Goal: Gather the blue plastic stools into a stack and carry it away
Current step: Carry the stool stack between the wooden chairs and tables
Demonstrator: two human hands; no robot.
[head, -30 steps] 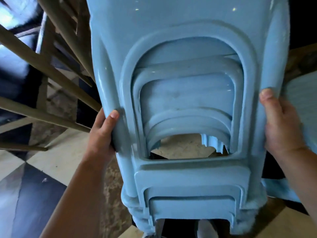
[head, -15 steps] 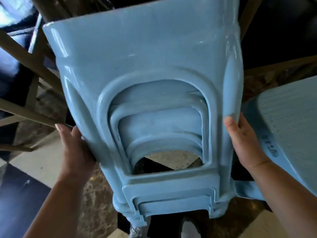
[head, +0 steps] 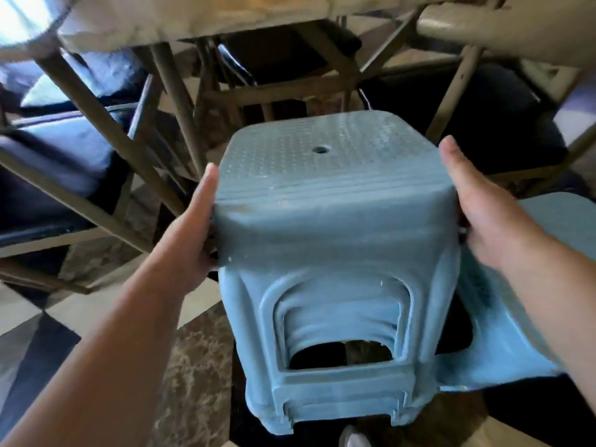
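A stack of nested blue plastic stools [head: 335, 253] stands upright in the middle of the head view, its dotted seat with a centre hole facing up. My left hand [head: 193, 227] presses flat against the left side just under the seat, fingers straight and pointing away from me. Opposite it, my right hand [head: 483, 214] lies flat on the right side. Whether the stack's feet touch the floor is unclear. Another blue stool [head: 567, 227] stands close on the right, partly under my right forearm.
A cloth-covered table [head: 193, 17] spans the top, with wooden chair legs [head: 106, 130] and dark cushioned chairs [head: 54, 162] crowding the left and back. The floor is checkered tile [head: 38, 356] with a brown marbled patch. A shoe tip [head: 354, 438] shows under the stack.
The stack has dropped lower and come upright, so its seat top now shows. Both hands have shifted from gripping the legs up to the sides under the seat.
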